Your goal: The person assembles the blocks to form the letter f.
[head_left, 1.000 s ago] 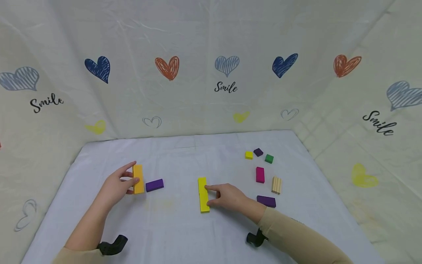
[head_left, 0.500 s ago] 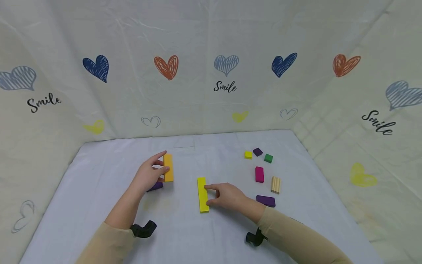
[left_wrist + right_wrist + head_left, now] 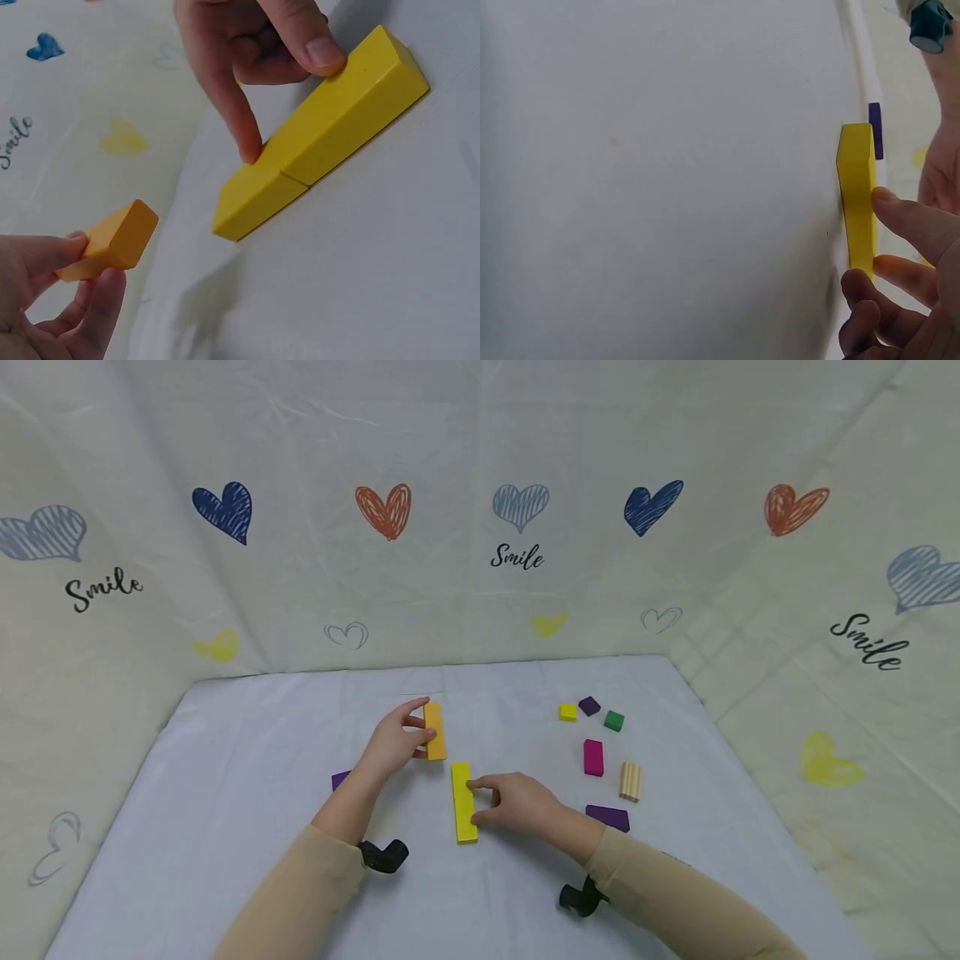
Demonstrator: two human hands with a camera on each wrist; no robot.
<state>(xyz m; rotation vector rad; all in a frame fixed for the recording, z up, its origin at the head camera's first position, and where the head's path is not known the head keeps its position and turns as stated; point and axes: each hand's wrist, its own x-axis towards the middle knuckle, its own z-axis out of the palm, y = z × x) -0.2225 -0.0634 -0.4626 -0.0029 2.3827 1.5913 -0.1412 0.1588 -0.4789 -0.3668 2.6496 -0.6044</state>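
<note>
Orange block [image 3: 438, 725], mid-frame in head view, just up-left of the yellow row [image 3: 464, 806], is pinched in the left hand [image 3: 392, 743]; right hand's [image 3: 521, 806] fingers are spread wide against the row's right side. Firm, level pinch advised; row best steadied lightly, seam not opened. Both long axes run near-vertically in frame, tops tipped slightly left.

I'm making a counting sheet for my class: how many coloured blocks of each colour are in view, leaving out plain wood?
Yellow blocks: 3, two set end to end
Purple blocks: 3
Orange block: 1
Green block: 1
Pink block: 1
Total: 9
</note>
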